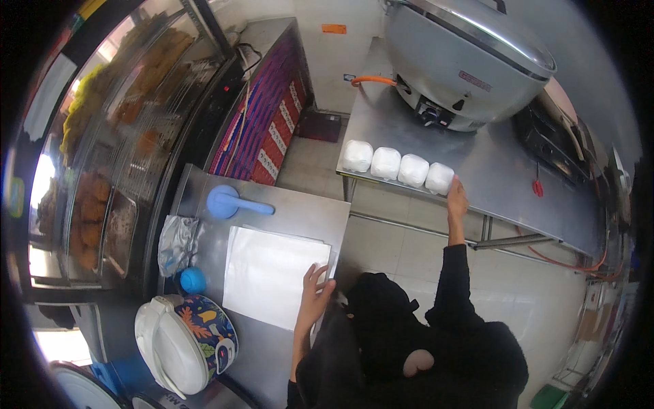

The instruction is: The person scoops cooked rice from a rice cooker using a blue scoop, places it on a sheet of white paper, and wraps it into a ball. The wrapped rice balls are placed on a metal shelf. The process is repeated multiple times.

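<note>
My left hand (314, 296) rests with spread fingers on the right edge of a stack of white paper sheets (271, 276) on the near steel counter. At the steel table on the right, my right hand (457, 197) touches the right side of the last of several white paper-wrapped bundles (439, 178), which stand in a row along the table's front edge. Whether its fingers grip the bundle cannot be told. A blue rice paddle (225, 201) lies above the sheets, with crumpled foil (177, 244) and a small blue cup (193, 279) to their left.
A large gas rice cooker (465, 66) with an orange hose stands behind the bundles. Red-handled scissors (537, 187) lie to its right. A patterned rice cooker (186, 342) sits at lower left, below a glass display case (117, 138) of fried food. Floor shows between counter and table.
</note>
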A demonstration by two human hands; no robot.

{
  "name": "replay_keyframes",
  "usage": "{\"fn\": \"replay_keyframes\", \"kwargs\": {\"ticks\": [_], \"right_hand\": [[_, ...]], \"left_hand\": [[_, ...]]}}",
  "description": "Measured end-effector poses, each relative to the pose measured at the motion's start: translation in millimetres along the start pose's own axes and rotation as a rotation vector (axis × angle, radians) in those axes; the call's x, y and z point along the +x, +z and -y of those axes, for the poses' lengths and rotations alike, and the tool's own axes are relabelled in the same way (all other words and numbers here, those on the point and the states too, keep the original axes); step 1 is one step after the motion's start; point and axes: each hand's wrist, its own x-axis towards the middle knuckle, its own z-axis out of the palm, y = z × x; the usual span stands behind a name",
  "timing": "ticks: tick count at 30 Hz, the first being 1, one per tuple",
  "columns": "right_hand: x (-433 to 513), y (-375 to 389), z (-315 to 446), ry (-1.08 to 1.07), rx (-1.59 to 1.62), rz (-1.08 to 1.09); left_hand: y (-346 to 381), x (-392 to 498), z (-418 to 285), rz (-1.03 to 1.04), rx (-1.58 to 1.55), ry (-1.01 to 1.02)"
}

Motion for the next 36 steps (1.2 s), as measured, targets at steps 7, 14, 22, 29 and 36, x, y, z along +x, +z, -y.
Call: {"fn": "replay_keyframes", "kwargs": {"ticks": [7, 14, 22, 29, 36], "right_hand": [[-73.4, 17.1, 63.6, -0.709, -0.194, -0.401], [-215.1, 114.6, 169.5, -1.169, 0.172, 0.462], [-289.0, 262.4, 209.9, -1.463, 0.001, 0.677], [-334.0, 283.1, 204.8, -1.361, 0.32, 0.468], [-524.2, 112.1, 305.3, -1.089, 0.956, 0.952]], "left_hand": [[-25.3, -30.6, 13.3, -0.241, 0.043, -0.046], [-36.9, -106.3, 28.9, -0.596, -0.052, -0.141], [-5.8, -236.7, 91.8, -1.205, -0.244, -0.219], [22.5, -363.6, 131.7, -1.73, -0.495, -0.163], [-6.5, -488.5, 105.6, -2.382, -0.556, 0.202]]}}
